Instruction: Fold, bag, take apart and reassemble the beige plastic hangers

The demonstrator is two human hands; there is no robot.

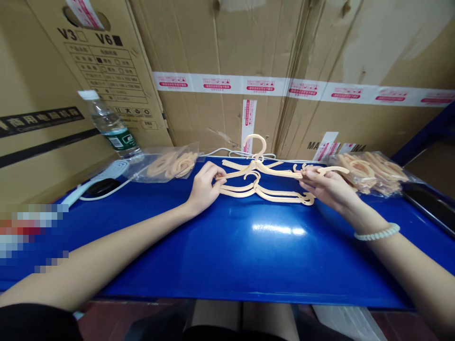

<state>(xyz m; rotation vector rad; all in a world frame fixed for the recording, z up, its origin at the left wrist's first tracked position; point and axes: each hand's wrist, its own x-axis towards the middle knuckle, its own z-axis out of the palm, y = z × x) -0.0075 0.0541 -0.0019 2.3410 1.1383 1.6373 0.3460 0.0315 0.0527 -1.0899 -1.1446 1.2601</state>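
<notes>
Two pale peach plastic hangers lie on the blue table (227, 255). The upper hanger (259, 166) is raised a little, its hook pointing at the cardboard wall. My left hand (204, 187) pinches its left arm tip. My right hand (329, 187) pinches its right arm tip and wears a white bead bracelet at the wrist. The lower hanger (270, 193) rests flat on the table just in front, between both hands.
A clear bag of peach hooks (170, 165) lies at the back left, another fuller bag (373, 173) at the back right. A water bottle (108, 125), white power strip (106, 175) and black object stand at the left. Cardboard boxes (249, 57) wall the back.
</notes>
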